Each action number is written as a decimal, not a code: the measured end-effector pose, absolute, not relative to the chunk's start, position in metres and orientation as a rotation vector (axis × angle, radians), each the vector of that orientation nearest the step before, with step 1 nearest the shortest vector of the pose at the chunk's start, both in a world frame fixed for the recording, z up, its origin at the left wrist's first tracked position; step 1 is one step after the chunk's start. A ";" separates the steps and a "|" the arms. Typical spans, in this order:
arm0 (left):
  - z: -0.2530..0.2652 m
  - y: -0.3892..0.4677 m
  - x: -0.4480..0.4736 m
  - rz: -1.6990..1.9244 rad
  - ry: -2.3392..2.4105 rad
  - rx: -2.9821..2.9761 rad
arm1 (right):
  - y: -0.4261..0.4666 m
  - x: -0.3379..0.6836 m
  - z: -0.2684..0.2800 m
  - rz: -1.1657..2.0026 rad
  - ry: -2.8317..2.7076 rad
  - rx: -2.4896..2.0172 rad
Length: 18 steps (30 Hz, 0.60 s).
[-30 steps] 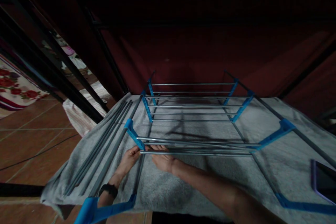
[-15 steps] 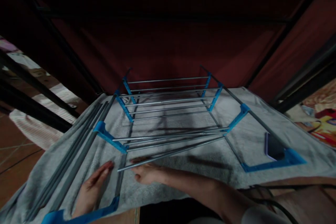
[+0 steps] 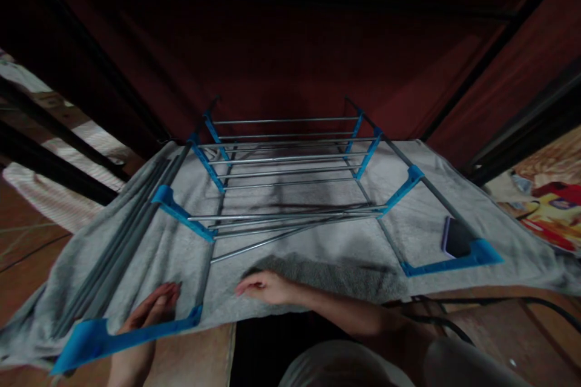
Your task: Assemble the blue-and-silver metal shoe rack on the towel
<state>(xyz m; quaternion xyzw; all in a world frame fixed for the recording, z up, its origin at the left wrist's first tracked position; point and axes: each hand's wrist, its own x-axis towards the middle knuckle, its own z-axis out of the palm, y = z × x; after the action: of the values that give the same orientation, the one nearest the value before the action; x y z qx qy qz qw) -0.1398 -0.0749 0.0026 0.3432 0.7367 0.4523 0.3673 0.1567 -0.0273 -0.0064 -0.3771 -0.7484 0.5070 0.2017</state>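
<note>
A partly built rack point(image 3: 272, 159) of grey metal tubes and blue plastic brackets lies before me on a grey cloth. My left hand point(image 3: 152, 311) reaches past the front left blue bracket point(image 3: 131, 341), its fingers pressed together over the cloth. Whatever may be between those fingertips is hidden or too small to make out. My right hand point(image 3: 267, 287) hovers low over the cloth, fingers loosely extended, with nothing visible in it. Just beyond it slants a thin metal rod point(image 3: 258, 247), its left end near the rack's left inner tube; hand and rod are apart.
Several loose grey tubes point(image 3: 113, 248) lie along the cloth's left side. A dark phone-like object point(image 3: 456, 237) rests near the front right blue bracket point(image 3: 454, 265). Dark red panels point(image 3: 290, 72) stand behind the rack, and dark frame bars flank both sides.
My right hand has come away from the slanted rod, whose left end now sits farther from me. My left hand has drawn back toward the front left bracket. The view has shifted slightly.
</note>
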 end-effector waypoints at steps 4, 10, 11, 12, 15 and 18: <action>-0.001 -0.052 -0.131 1.267 1.824 0.940 | -0.041 0.243 -0.021 1.320 -1.676 -1.236; -0.009 0.000 -0.113 1.312 1.683 1.009 | -0.030 0.346 -0.036 0.996 -1.534 -1.503; -0.009 0.007 -0.110 1.304 1.649 1.023 | -0.030 0.354 -0.036 0.935 -1.544 -1.518; -0.009 0.013 -0.107 1.303 1.622 1.035 | -0.031 0.360 -0.035 0.881 -1.566 -1.525; -0.008 0.024 -0.101 1.266 1.592 1.099 | -0.036 0.375 -0.036 0.706 -1.622 -1.550; -0.004 0.028 -0.099 1.210 1.630 1.164 | -0.038 0.402 -0.046 0.506 -1.529 -1.645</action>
<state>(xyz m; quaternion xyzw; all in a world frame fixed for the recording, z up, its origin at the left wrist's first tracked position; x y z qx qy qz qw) -0.0987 0.0276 -0.0044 0.4581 0.6413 0.4761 0.3902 0.4017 -0.0384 -0.0456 -0.6525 -0.6067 0.2005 0.4074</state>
